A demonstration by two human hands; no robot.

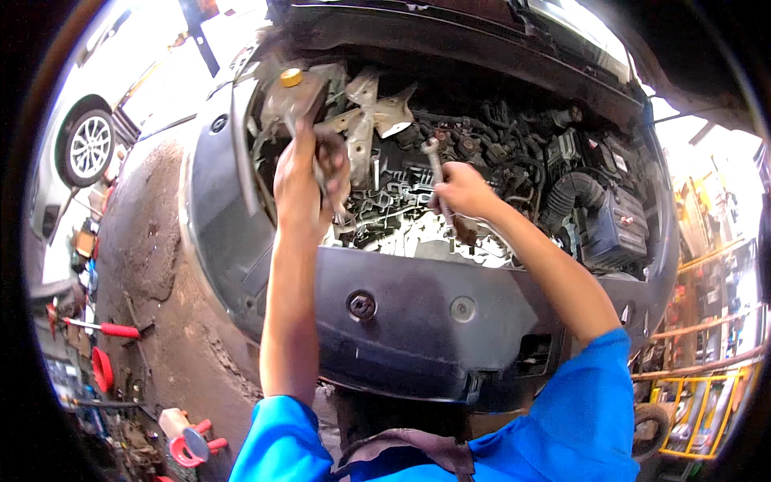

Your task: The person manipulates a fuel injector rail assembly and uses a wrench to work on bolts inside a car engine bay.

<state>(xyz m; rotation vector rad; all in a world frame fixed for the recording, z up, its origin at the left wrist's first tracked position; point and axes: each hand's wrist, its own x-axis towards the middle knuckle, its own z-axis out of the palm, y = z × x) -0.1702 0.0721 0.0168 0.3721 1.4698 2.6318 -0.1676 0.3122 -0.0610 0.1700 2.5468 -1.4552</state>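
My right hand (467,191) is closed around a metal wrench (435,159), its open jaw pointing up and away over the engine (393,181). Left of it, my left hand (301,181) is raised above the left side of the engine bay, smeared by motion. Its fingers are curled around a narrow, greyish metal-looking piece too blurred to name. Just beyond that hand sits a translucent reservoir with a yellow cap (291,77). Pale metal brackets (363,112) rise between the reservoir and the engine. Strong light washes out the engine's near edge.
The car's dark front panel (418,313) lies under my forearms. A ribbed hose (572,197) and black box (617,229) fill the bay's right side. At left are a silver car's wheel (88,147) and a red-handled tool (116,329); a yellow rack (703,414) stands right.
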